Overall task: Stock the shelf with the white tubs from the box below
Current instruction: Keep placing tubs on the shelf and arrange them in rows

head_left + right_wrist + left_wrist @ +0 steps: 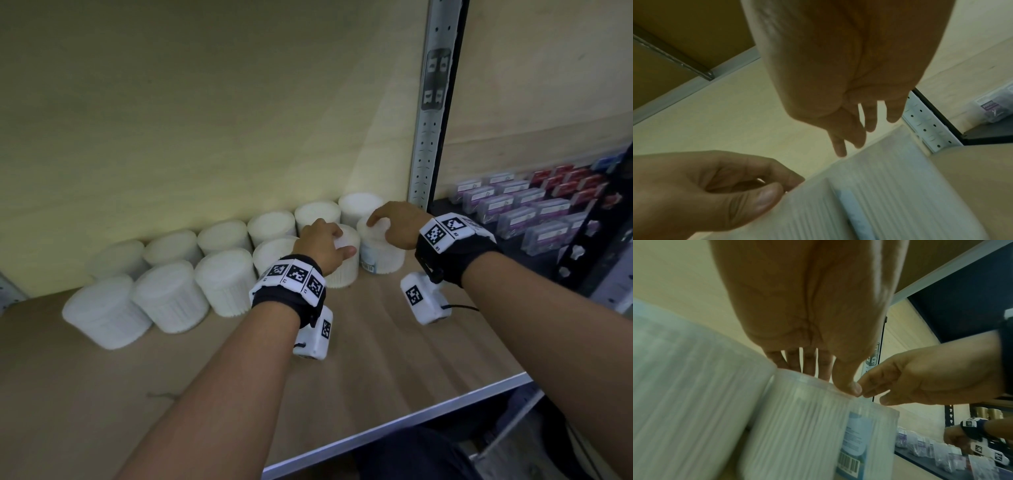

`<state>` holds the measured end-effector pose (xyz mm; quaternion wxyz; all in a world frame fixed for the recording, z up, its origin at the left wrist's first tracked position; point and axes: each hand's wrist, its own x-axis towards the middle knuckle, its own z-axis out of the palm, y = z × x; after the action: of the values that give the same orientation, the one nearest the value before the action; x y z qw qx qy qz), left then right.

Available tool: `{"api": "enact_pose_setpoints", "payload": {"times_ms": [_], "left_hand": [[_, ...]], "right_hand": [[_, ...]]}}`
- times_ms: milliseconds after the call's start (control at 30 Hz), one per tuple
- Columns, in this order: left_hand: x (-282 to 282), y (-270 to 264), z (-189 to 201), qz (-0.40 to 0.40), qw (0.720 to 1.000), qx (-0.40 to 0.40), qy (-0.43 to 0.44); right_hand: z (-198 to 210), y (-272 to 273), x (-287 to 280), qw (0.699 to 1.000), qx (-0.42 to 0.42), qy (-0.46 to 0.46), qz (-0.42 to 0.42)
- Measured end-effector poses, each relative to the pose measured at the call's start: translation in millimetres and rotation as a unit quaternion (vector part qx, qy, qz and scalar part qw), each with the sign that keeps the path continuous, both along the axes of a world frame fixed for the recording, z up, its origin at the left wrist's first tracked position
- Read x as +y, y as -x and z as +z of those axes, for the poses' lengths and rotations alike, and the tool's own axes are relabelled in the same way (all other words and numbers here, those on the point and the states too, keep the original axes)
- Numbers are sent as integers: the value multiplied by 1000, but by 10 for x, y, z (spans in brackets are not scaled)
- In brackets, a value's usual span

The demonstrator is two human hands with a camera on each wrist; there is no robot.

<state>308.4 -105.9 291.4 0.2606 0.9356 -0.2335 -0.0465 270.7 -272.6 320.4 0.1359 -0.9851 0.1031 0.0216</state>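
Several white tubs stand in two rows at the back of the wooden shelf (376,359). My left hand (334,240) grips the top of a front-row tub (342,274); in the left wrist view the left hand (828,378) has its fingers over the lid and its thumb on the rim of that tub (797,426). My right hand (380,228) arches over the neighbouring tub (380,257), which carries a blue label (855,434). In the right wrist view the right hand (859,138) hangs with relaxed fingers just above this tub (879,194).
A perforated metal upright (428,137) bounds the bay on the right. Beyond it lie rows of purple and red packs (531,209). The shelf's metal front edge (411,421) runs below my forearms. Bare board stretches in front of the tubs.
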Motion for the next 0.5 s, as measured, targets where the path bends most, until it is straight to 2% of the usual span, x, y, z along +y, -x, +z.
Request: {"api": "enact_pose_setpoints", "payload": {"times_ms": [133,500], "left_hand": [[3,4,-1,-3,1000,-2,-5],[-3,-14,-31,2,1000,0,7]], "right_hand": [[-62,7,42,997,-41,41,-44],[-76,-9,36,998,-11,49,-30]]}}
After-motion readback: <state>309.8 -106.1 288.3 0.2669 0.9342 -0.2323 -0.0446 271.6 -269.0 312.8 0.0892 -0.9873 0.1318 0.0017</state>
